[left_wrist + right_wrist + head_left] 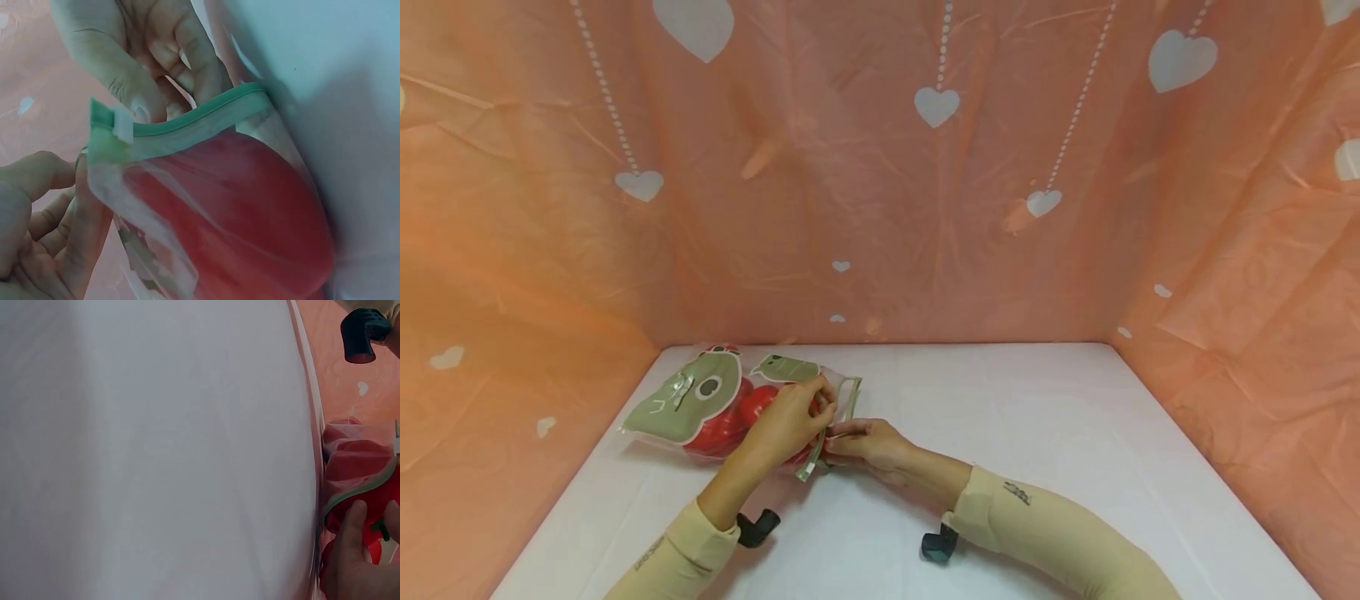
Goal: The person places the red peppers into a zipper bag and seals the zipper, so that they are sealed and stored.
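A clear zip bag (722,400) with a green cartoon print lies at the back left, filled with glossy red pieces (758,403). One red piece shows a green stem (379,529) in the right wrist view. My left hand (790,419) reaches over the bag and holds its side near the mouth, fingertips at the corner by the white slider (123,125). At the mouth, my right hand (874,447) grips the edge with curled fingers and thumb. Its fingertips are partly hidden behind the green zip strip (194,115), which bows outward.
A white-covered table (1037,433) lies under the bag. Orange cloth (880,208) printed with white hearts hangs behind it and at both sides. Dark wrist cameras (939,545) hang below both forearms, close above the table.
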{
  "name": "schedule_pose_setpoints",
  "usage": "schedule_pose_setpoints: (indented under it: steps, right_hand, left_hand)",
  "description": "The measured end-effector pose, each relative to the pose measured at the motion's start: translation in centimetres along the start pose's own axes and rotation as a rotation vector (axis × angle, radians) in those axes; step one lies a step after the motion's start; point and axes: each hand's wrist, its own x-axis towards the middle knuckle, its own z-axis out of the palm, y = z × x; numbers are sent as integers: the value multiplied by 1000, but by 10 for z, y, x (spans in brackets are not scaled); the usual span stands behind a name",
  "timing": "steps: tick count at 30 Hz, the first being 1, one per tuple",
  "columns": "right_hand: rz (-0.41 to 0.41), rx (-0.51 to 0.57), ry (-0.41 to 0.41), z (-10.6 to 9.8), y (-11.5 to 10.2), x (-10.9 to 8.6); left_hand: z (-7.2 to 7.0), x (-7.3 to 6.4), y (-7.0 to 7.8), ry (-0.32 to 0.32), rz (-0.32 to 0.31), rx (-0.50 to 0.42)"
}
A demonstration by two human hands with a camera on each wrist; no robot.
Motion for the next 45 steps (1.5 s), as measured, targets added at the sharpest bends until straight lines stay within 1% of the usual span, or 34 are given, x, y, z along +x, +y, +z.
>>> schedule_pose_setpoints:
  steps: [3,5,9,13,17,23,27,34,38,45]
  right_hand:
    - [5,-7,-2,1,1,2]
    - [23,-8,-5,1,1,2]
    - [43,-47,-49,-3,0,2]
    - [60,-74,-77,-9,-1,2]
    - [93,-47,-66,-13,-2,2]
    - [132,-3,-65,-12,-4,2]
    - [141,-1,-62,-10,-4,1]
    - [157,-61,-73,-11,-4,-9]
    - [159,-87,-84,-10,-4,-18]
    - [190,-113,-122,2,-2,-31]
  left_hand:
    - [0,0,1,7,-14,6]
    - [0,0,1,7,-23,2]
    - [1,-2,0,-12,-42,-4]
    - [3,-4,-1,-50,-44,26]
    - [2,-7,-1,-81,-40,34]
    - [-3,-14,-2,-65,-68,33]
    - [-7,-22,-5,-63,-82,44]
    - [-16,-41,-12,-54,-122,92]
    - [-21,-55,-13,-56,-122,108]
    - [-25,-77,-16,-63,-84,149]
